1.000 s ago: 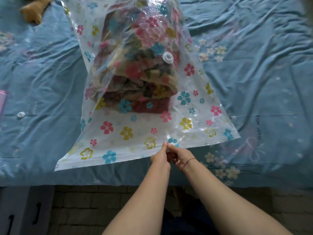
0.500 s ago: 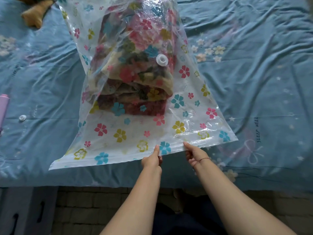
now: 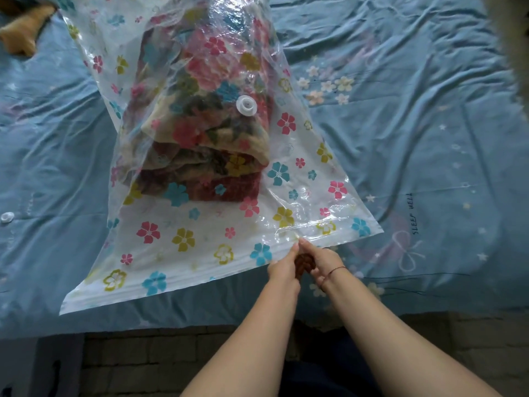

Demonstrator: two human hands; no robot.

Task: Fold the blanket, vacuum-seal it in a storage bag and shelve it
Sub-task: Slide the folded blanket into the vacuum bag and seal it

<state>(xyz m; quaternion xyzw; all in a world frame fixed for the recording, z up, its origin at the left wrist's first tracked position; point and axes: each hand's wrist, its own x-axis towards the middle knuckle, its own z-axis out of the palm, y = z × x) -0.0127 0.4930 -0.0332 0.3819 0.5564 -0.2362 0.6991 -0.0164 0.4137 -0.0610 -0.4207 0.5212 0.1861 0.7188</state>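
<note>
Left hand (image 3: 282, 267): thumb and fingertips drawn together, pinching the zip strip (image 3: 171, 283) of the storage bag (image 3: 200, 224)
Right hand (image 3: 322, 262): touching the left one, its fingers (image 3: 307, 248) clamped on the same strip just beside the left thumb
Storage bag: flat on the bed (image 3: 429, 138), mouth edge at the fingers, body running away from them
Blanket (image 3: 206, 144): folded inside the bag, well beyond the fingers and apart from the strip
Valve (image 3: 246, 105): white, on the bag's top face over the blanket, farther from the fingers than the blanket's near edge
Strip left of the fingers: a long run to the far corner; whether it is pressed shut cannot be told
Strip right of the fingers: a shorter run, with the film wrinkled just beyond the fingertips
Risk, skipped stretch: pinching spot by spot could leave a gap, and air would likely creep back in after vacuuming
Risk, wrinkle: a crease caught in the tracks could hold them apart
Risk, slipping: the film looks slick, so a hard pull may drag the bag towards the bed's edge
Loose cap (image 3: 7, 216): small and white, far left of the fingers; if it belongs to the valve and is forgotten, the seal may not hold
</note>
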